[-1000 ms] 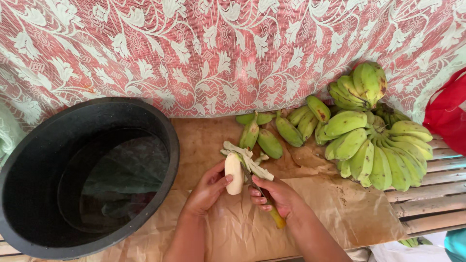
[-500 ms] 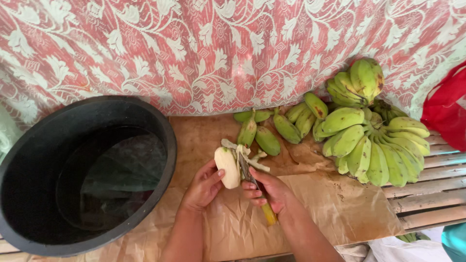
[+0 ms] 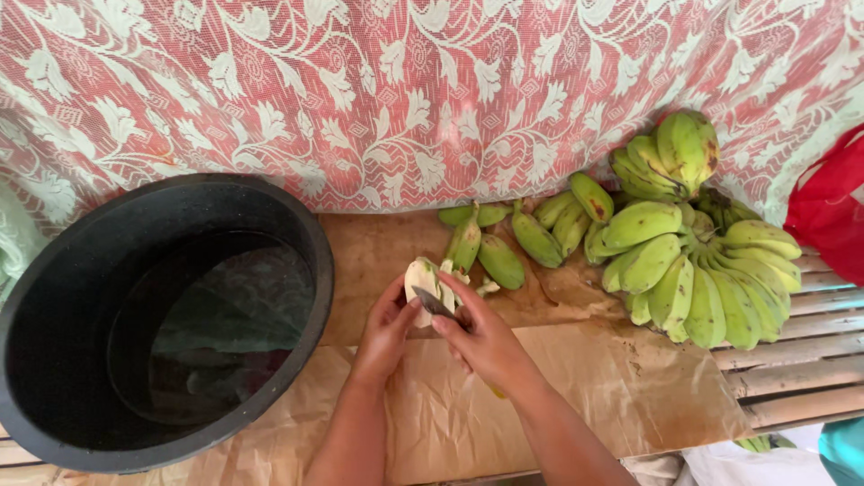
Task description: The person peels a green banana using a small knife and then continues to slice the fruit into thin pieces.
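Note:
My left hand [image 3: 385,326] holds a peeled, pale banana [image 3: 419,279] upright over the brown paper [image 3: 576,396]. In my right hand [image 3: 481,337] is a small knife [image 3: 433,301] with a yellow handle, its dark blade laid against the banana's side. Strips of green peel [image 3: 468,281] hang off the fruit's top. Several loose green bananas [image 3: 500,261] lie just beyond my hands. A large bunch of green bananas [image 3: 693,270] sits to the right.
A big black tub [image 3: 54,297] holding dark water stands at the left. A red and white lace cloth [image 3: 405,99] hangs behind. A red bag [image 3: 828,207] is at the far right, on the wooden slat bench [image 3: 810,369].
The banana and both hands have shifted slightly left and up. The knife blade now lies across the banana's side.

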